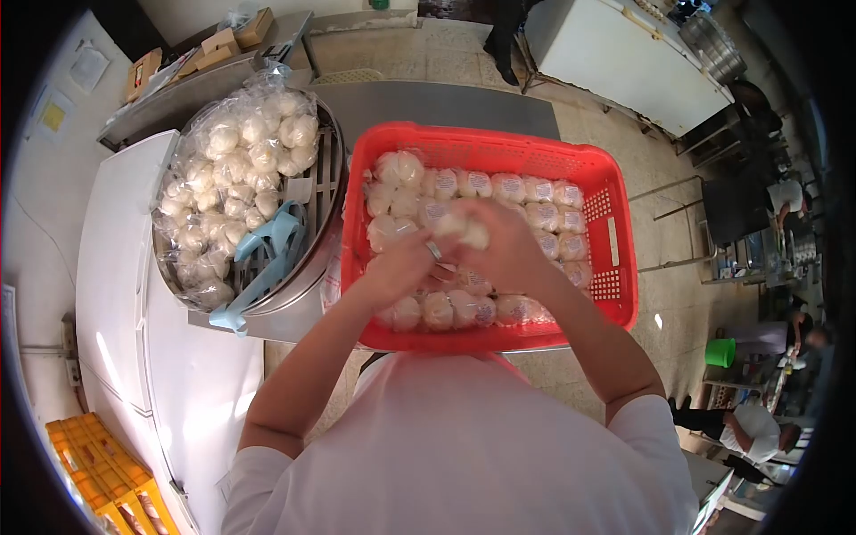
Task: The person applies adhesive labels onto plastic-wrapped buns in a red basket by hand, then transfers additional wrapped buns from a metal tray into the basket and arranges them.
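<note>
Over a red plastic crate (615, 308), my right hand (506, 242) is closed around a white round bun (473, 234), blurred by motion. My left hand (401, 266), with a ring on a finger, meets it from the left; its fingers are bent together at the bun's near side, where the wrapper is hard to make out. Beneath the hands, the crate holds rows of wrapped white buns (510, 187), many with printed blue labels. Unlabelled wrapped buns (399, 169) sit along the crate's left side.
Left of the crate, a round metal steamer tray (332, 169) holds a heap of bagged buns (234, 169) and a light-blue strap-like item (278, 242). White cabinets (116, 259) and yellow crates (98, 468) stand at left. Several people are farther off, including one in a white shirt (758, 432).
</note>
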The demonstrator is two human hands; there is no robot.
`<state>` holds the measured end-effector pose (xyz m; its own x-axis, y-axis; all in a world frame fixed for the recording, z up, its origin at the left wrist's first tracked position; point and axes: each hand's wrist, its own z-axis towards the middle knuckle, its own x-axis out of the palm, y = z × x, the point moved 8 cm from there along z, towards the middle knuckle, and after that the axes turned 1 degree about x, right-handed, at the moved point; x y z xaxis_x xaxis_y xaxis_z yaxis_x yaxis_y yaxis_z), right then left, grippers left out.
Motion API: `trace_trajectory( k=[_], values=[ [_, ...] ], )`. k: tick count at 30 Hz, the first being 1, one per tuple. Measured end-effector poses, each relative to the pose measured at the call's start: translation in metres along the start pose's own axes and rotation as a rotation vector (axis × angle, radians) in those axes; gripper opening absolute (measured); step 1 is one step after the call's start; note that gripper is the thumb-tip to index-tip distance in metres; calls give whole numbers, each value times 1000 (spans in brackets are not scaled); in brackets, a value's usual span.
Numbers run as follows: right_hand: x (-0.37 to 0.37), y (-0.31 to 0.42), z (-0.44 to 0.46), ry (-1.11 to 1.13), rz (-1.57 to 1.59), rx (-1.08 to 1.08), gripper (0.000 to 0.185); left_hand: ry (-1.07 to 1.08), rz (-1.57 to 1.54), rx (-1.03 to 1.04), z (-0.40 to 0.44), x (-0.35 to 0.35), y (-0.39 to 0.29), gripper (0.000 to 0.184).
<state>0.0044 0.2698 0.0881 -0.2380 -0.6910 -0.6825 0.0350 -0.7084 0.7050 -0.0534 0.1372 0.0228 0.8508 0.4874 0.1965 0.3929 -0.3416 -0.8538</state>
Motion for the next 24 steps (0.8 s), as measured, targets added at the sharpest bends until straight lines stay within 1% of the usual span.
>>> trace_trajectory(
  k=[3, 4, 6, 7, 9, 10, 12, 15, 16, 18, 19, 21, 23, 24],
  values=[
    [6, -59, -6, 60, 231, 437, 54, -13, 913, 318, -35, 40, -24, 32],
    [12, -73, -12, 88, 313, 591, 53, 31, 959, 299, -45, 49, -21, 31],
    [52, -80, -22, 278, 391, 661, 53, 118, 1051, 261, -60, 63, -14, 30],
    [74, -79, -28, 372, 431, 698, 53, 108, 1002, 256, -62, 61, -8, 26],
    [91, -76, -32, 396, 268, 686, 59, 95, 907, 250, -64, 47, 3, 19],
    [97, -76, -32, 406, 183, 680, 62, 24, 941, 265, -64, 37, 0, 18],
    [105, -79, -26, 370, 137, 669, 63, -118, 1002, 296, -66, 19, -9, 16],
    [121, -93, -32, 314, 24, 617, 64, -228, 976, 718, -52, 8, -10, 29],
    [119, -91, -33, 291, -25, 593, 64, -191, 991, 714, -46, 8, -6, 35],
    [100, -92, -42, 208, -153, 630, 54, -95, 1021, 719, -36, 15, 0, 46],
    [87, -92, -48, 157, -220, 660, 50, -81, 1071, 675, -31, 13, 6, 48],
    [114, -80, -54, 556, -545, 217, 49, -35, 1170, 612, -26, 7, 22, 53],
    [108, -52, -64, 493, -300, 440, 37, 118, 1205, 554, -21, 13, 16, 58],
    [106, -43, -67, 284, -209, 485, 32, 82, 1200, 595, -20, 14, 16, 57]
  ],
)
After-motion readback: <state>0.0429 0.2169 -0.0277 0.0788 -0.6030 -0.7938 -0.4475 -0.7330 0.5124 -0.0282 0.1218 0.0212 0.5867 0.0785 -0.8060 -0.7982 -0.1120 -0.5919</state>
